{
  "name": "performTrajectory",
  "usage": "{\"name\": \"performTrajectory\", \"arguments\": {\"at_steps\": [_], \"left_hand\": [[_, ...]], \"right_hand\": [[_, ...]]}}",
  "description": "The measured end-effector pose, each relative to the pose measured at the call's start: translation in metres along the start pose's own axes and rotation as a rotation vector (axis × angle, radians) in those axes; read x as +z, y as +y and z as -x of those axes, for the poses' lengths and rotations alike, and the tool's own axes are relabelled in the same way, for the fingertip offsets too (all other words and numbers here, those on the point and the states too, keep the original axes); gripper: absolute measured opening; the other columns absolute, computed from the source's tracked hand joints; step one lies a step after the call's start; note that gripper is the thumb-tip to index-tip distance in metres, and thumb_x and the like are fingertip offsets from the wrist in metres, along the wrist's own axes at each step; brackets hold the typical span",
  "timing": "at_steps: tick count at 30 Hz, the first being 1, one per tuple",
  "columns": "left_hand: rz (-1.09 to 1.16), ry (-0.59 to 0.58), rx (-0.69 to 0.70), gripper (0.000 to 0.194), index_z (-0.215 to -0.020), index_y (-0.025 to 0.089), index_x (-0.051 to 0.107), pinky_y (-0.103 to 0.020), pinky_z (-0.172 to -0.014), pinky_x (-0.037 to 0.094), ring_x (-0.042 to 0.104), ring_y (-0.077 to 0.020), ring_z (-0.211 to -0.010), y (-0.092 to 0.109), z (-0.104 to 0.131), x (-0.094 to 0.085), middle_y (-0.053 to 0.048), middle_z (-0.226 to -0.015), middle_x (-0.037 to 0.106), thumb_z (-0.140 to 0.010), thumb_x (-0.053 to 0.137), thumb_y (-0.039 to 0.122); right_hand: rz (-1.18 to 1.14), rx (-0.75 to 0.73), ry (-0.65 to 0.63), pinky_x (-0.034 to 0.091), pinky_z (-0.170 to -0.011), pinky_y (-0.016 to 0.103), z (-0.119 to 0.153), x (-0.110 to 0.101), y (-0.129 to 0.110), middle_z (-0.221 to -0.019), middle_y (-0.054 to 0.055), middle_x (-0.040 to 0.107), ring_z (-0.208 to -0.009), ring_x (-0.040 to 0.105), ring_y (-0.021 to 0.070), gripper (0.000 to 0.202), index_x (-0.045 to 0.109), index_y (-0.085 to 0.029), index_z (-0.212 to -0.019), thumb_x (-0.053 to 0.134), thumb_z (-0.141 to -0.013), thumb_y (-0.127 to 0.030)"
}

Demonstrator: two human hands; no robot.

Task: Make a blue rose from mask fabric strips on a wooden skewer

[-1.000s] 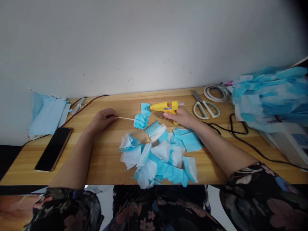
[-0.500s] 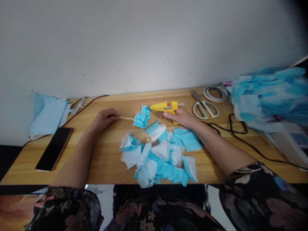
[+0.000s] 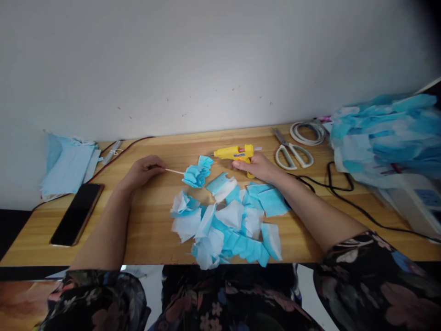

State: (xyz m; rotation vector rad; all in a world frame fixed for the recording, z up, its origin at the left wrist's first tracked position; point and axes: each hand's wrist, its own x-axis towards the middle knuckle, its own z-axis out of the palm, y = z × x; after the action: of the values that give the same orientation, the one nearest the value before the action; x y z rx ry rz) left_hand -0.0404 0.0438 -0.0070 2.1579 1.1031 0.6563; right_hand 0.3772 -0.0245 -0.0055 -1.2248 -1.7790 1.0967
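Note:
Between its fingertips my left hand [image 3: 146, 171] pinches a thin wooden stick [image 3: 174, 171]. Pleated blue fabric [image 3: 197, 174] is bunched around the stick's far end. My right hand [image 3: 257, 166] grips a yellow hot glue gun [image 3: 231, 152] by its handle, the nozzle pointing left. That nozzle is close to the upper edge of the blue fabric; I cannot tell whether they touch. Below both hands lies a loose heap of blue and white fabric pieces [image 3: 237, 238], some overhanging the table's front edge.
White-handled scissors [image 3: 292, 154] and a coiled white cable [image 3: 308, 134] lie right of the glue gun. A black cord [image 3: 365, 209] runs across the right side. Blue fabric fills a bag [image 3: 386, 138] at far right. A phone [image 3: 77, 214] and stacked face masks [image 3: 69, 168] lie left.
My left hand has moved slightly left and down, drawing the stick and its blue fabric away from the glue gun's nozzle. My right hand has barely moved.

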Motion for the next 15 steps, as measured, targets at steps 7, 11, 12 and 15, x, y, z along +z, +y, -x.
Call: {"name": "performTrajectory", "arguments": {"at_steps": [7,11,12,15], "left_hand": [[0.005,0.004,-0.008,0.026,-0.081,0.021,0.073,-0.035,-0.08,0.049,0.062,-0.021,-0.083,-0.001,0.0,0.0,-0.005,-0.084,0.069,-0.086,0.071,0.046],[0.014,0.004,-0.006,0.026,-0.079,0.021,0.073,-0.034,-0.079,0.048,0.062,-0.0205,-0.082,-0.002,0.0,0.0,-0.004,-0.082,0.069,-0.086,0.072,0.046],[0.022,0.003,-0.008,0.025,-0.08,0.021,0.073,-0.034,-0.079,0.048,0.062,-0.0206,-0.082,-0.002,0.0,0.001,-0.004,-0.083,0.07,-0.086,0.072,0.045],[0.046,0.0,-0.013,0.024,-0.081,0.021,0.073,-0.034,-0.079,0.049,0.064,-0.0208,-0.083,-0.002,-0.001,0.001,-0.004,-0.085,0.071,-0.085,0.074,0.044]], "right_hand": [[0.026,-0.008,0.03,0.058,-0.084,0.042,0.001,0.004,0.0,-0.089,0.006,0.077,-0.084,0.071,0.0249,0.05,0.076,-0.022,-0.091,0.069,-0.08,-0.071],[0.075,-0.022,0.059,0.058,-0.082,0.04,0.004,0.011,0.0,-0.092,0.006,0.078,-0.085,0.071,0.0251,0.049,0.075,-0.023,-0.093,0.067,-0.082,-0.07],[0.088,-0.018,0.065,0.057,-0.081,0.04,0.004,0.013,-0.001,-0.091,0.006,0.078,-0.085,0.071,0.0249,0.049,0.075,-0.023,-0.092,0.067,-0.083,-0.069],[0.116,0.002,0.092,0.057,-0.078,0.038,0.005,0.017,-0.002,-0.085,0.005,0.077,-0.082,0.07,0.0244,0.05,0.074,-0.021,-0.086,0.066,-0.082,-0.071]]}}
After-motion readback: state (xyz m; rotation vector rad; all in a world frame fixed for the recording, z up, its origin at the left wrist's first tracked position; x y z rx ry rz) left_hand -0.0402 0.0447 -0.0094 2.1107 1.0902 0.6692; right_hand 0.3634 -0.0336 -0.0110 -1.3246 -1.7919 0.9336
